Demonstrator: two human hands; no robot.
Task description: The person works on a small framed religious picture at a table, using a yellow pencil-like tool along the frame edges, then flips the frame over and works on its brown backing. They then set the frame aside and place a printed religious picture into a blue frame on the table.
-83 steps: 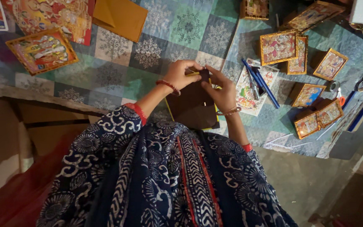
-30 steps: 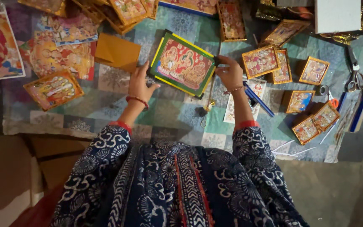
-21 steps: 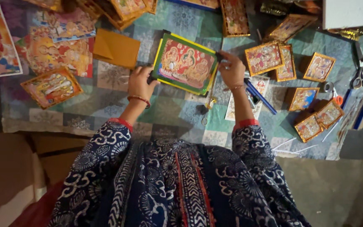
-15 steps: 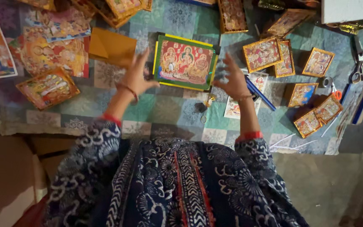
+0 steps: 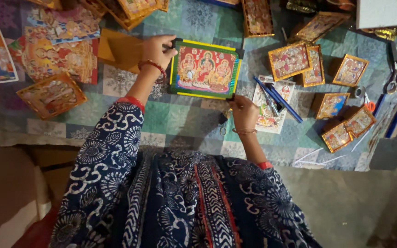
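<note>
Patterned cloth (image 5: pixel 194 124), mid-worktop: framed picture (image 5: pixel 205 70) lying flat. Left hand (image 5: pixel 158 47) pinching its upper left corner, right hand (image 5: pixel 244 112) gripping its lower right corner. Probably positioning step; steady, level grip needed next.

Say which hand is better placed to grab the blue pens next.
Right, probably. The right hand rests at the framed picture's lower right corner, close to the blue pens; the left hand grips the far upper left corner.
</note>
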